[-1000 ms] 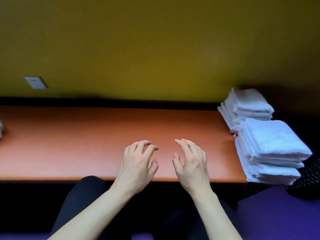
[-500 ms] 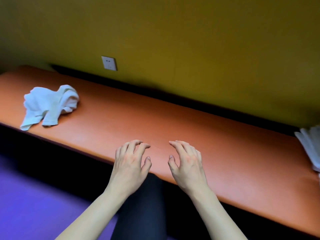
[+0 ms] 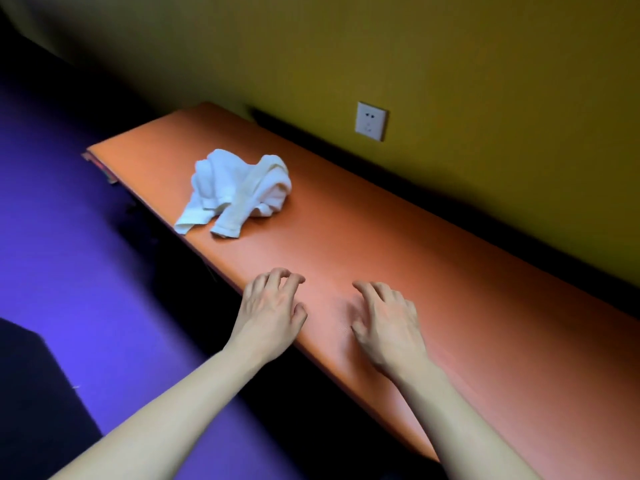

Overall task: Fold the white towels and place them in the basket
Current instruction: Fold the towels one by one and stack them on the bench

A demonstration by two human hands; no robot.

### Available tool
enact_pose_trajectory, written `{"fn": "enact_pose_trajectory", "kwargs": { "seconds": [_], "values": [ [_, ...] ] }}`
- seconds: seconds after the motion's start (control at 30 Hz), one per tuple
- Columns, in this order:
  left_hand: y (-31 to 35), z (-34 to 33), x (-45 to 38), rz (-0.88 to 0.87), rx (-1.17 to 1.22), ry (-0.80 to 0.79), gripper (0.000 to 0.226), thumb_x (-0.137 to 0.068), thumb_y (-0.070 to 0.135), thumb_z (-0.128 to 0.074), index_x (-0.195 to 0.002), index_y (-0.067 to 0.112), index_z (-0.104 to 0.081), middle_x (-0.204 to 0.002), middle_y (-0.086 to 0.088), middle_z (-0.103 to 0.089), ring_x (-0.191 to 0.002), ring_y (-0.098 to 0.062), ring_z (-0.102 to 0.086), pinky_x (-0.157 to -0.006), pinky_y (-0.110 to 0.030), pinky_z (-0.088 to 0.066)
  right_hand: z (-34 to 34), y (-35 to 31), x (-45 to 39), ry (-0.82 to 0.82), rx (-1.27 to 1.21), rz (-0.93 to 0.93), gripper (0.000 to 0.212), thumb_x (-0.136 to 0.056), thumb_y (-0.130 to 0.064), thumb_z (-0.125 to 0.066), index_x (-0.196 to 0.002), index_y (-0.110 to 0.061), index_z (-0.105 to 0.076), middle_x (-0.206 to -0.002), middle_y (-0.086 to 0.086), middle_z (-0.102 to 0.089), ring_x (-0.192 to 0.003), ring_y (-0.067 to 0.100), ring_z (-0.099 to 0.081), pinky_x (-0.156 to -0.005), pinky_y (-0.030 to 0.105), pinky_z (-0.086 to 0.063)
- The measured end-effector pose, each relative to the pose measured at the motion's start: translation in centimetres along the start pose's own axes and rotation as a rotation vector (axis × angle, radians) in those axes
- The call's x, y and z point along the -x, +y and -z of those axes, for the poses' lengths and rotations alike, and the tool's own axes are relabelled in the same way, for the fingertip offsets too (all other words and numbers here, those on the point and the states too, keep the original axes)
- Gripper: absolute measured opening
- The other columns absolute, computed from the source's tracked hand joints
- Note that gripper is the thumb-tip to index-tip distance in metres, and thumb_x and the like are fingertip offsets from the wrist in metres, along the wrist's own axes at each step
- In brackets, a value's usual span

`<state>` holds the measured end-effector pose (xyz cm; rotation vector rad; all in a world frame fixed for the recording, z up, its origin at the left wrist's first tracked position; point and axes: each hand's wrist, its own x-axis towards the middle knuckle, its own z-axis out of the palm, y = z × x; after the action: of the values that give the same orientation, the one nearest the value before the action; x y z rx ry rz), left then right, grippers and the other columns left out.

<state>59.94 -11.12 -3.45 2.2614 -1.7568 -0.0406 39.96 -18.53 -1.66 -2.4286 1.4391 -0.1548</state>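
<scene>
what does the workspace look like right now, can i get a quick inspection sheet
surface: long orange table against the wall, top mostly bare
job's things: one crumpled white towel lying unfolded near the far left end; no basket in view
clutter: nothing seen
hands: left hand and right hand over the near edge, fingers loosely curled, holding nothing, apart from the towel
cables: nothing seen
surroundings: yellow wall with a white socket; purple floor
</scene>
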Motion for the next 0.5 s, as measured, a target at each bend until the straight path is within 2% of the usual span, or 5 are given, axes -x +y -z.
{"fn": "enact_pose_trajectory", "kwargs": {
  "seconds": [0.17,0.3,0.4,0.43,0.5],
  "values": [
    [-4.0,0.5,-9.6,0.092,-0.071,-0.097,0.063,-0.086,0.034,-0.054,-0.147,0.021,-0.04,-0.144,-0.005,-0.045,-0.128,-0.033,-0.046,-0.105,-0.046,-0.035,-3.0,1.5,-2.1,-0.145,0.035,-0.067,0.071,-0.093,-0.06,-0.037,-0.158,-0.041,-0.014,-0.168,-0.005,-0.013,-0.155,0.017,-0.009,-0.125,0.05,-0.005],
    [-4.9,2.9,-17.8,0.158,-0.044,-0.014,0.067,-0.09,0.027,-0.057,-0.151,0.025,-0.03,-0.155,-0.008,-0.032,-0.134,-0.036,-0.039,-0.104,-0.048,-0.034,-3.6,2.3,-2.3,-0.177,0.006,-0.055,0.072,-0.098,-0.063,-0.035,-0.159,-0.043,-0.003,-0.17,-0.01,0.002,-0.156,0.013,0.006,-0.125,0.048,0.006],
    [-6.3,2.9,-21.4,0.318,-0.035,-0.071,0.078,-0.092,0.034,-0.061,-0.157,0.04,-0.016,-0.165,-0.014,-0.01,-0.147,-0.037,-0.022,-0.111,-0.053,-0.028,-3.5,2.4,-2.4,-0.179,-0.017,-0.057,0.073,-0.098,-0.062,-0.037,-0.159,-0.043,-0.002,-0.17,-0.01,0.005,-0.156,0.013,0.009,-0.125,0.048,0.009],
    [-7.0,2.4,-21.9,0.358,-0.03,-0.123,0.082,-0.092,0.035,-0.062,-0.156,0.045,-0.012,-0.165,-0.014,-0.009,-0.148,-0.038,-0.021,-0.111,-0.055,-0.028,-3.5,2.4,-2.5,-0.18,-0.027,-0.057,0.073,-0.098,-0.062,-0.038,-0.159,-0.043,-0.003,-0.17,-0.01,0.005,-0.156,0.013,0.009,-0.125,0.048,0.009],
    [-8.0,1.0,-22.3,0.345,-0.012,-0.234,0.078,-0.093,0.032,-0.058,-0.154,0.049,-0.013,-0.157,-0.011,-0.024,-0.141,-0.039,-0.032,-0.106,-0.056,-0.032,-3.6,2.5,-2.6,-0.178,-0.036,-0.058,0.073,-0.098,-0.061,-0.04,-0.159,-0.043,-0.004,-0.17,-0.01,0.005,-0.156,0.012,0.009,-0.125,0.048,0.009]
  ]
}}
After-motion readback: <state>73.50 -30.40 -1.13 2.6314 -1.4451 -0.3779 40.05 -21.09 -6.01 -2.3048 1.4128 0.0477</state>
